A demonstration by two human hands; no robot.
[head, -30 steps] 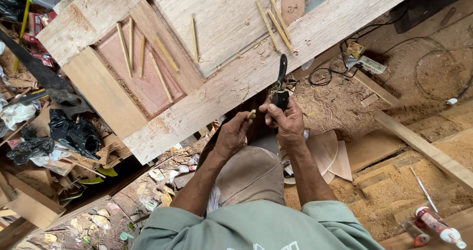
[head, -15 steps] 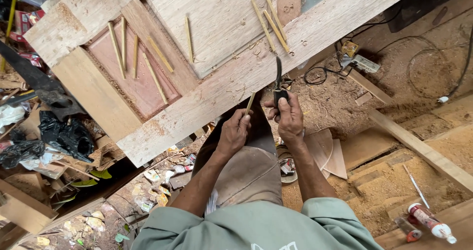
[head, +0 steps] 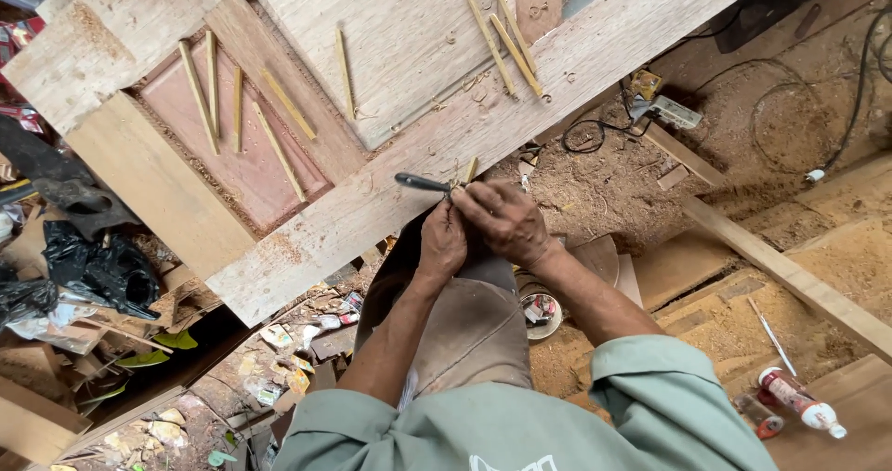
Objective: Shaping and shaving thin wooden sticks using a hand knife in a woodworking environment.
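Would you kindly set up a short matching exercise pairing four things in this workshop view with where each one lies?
Things:
1. dark blade
2. thin wooden sticks
3. black plastic bag
4. glue bottle

Places:
A. on the sawdust floor, lower right
B. on the reddish panel of the wooden door
C. in the clutter at the left
D. in the right hand, beside the left hand

Pairs: 1-D, 2-B, 3-C, 4-A

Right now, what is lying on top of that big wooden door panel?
Thin wooden sticks lie scattered on the door panel, with shavings. The right hand holds a dark knife over its edge beside the left hand. What lies beneath is hidden.
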